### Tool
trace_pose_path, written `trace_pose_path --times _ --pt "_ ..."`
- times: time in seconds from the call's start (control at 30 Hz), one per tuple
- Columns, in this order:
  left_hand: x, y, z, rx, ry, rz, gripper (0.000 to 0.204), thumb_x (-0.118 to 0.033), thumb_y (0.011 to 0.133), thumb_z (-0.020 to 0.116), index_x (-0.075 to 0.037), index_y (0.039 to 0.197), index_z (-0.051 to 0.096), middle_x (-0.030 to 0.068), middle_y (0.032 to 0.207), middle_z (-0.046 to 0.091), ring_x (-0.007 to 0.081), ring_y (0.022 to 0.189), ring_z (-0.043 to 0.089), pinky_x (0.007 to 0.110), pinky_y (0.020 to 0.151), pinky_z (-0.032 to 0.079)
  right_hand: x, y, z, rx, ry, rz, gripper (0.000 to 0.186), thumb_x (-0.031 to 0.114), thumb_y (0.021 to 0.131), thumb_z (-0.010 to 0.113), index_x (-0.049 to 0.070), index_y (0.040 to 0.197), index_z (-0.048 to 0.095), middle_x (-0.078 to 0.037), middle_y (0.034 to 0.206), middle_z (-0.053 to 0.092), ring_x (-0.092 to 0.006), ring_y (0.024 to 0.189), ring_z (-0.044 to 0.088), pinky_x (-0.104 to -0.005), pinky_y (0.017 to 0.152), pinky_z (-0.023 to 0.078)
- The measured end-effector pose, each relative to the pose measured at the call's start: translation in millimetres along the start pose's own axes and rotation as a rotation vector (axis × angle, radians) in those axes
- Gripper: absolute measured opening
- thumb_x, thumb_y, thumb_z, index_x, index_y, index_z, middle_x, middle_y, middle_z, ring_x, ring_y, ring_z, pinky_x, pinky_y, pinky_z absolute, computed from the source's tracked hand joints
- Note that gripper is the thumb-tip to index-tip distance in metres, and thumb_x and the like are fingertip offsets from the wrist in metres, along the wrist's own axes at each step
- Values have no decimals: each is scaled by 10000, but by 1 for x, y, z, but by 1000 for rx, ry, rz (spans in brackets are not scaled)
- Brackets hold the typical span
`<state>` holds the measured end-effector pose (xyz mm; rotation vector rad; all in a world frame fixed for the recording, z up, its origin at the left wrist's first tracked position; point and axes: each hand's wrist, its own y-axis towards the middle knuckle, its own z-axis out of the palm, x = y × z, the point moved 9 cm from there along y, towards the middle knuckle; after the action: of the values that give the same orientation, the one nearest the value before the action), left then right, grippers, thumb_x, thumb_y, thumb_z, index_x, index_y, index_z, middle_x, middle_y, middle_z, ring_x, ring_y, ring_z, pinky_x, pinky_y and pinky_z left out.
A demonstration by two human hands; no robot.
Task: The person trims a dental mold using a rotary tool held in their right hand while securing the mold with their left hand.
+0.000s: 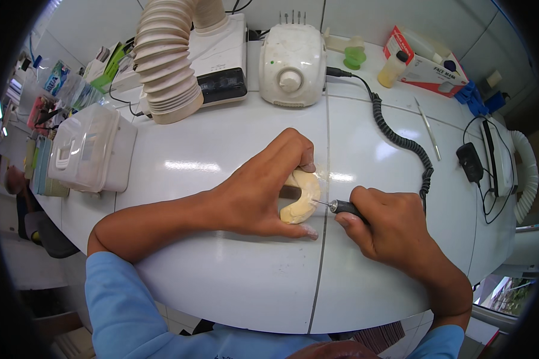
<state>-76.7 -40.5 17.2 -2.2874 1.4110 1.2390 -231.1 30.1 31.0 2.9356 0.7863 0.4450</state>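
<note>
A pale yellow, horseshoe-shaped dental plaster model (308, 196) is held over the white table by my left hand (254, 191). The thumb grips its near end and the bent fingers its far end. My right hand (389, 227) is closed around a dark rotary handpiece (343, 207), which points left. Its thin metal bur (322, 202) reaches the model's outer right edge; whether it touches cannot be told. White dust clings to my left thumb and fingertips. A coiled black cord (395, 137) runs from the white control box (292, 66) down behind my right hand.
A ribbed suction hose (164, 66) hangs at the back left, beside a white machine (224, 54). A lidded plastic box (93, 149) stands at the left. Toward the right are a slim metal tool (428, 128), a small yellow bottle (393, 70), a mask carton (425, 72) and a black adapter (470, 161).
</note>
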Motion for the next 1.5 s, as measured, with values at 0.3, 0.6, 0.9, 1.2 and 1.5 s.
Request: trace_pose_path --times 0.3,0.6,0.9,1.2,1.5 --pt "-4 -4 9 39 -16 23 849 -315 778 1054 -65 1313 444 177 1316 632 337 1203 708 432 1033 611 -1 -3 -4 -91 65 85 395 418 1052 770 90 895 616 -65 661 623 -292 513 632 -429 479 484" --pt "1 -3 14 149 -53 -60 741 -242 809 1010 -25 1302 501 171 1238 671 332 1125 741 411 978 608 0 -1 -4 -64 56 41 387 417 1051 771 90 897 632 -59 655 629 -288 517 645 -426 481 487" --pt "2 -4 15 163 -107 -80 731 -190 792 982 -37 1313 492 166 1236 677 345 1136 742 416 997 602 1 1 -3 -37 46 43 394 434 1051 765 92 896 644 -55 659 640 -286 515 649 -428 479 488" --pt "5 -4 17 195 -96 -109 720 -146 773 958 -42 1315 496 164 1239 672 351 1150 731 414 1014 589 1 2 -1 14 38 53 388 438 1054 752 99 898 650 -57 660 653 -285 522 660 -429 489 495" --pt "4 -5 18 195 -68 -75 714 -161 776 951 -36 1309 493 159 1218 664 346 1119 728 418 982 587 3 2 1 36 36 18 383 442 1055 750 104 904 652 -50 658 642 -278 520 652 -424 488 491"
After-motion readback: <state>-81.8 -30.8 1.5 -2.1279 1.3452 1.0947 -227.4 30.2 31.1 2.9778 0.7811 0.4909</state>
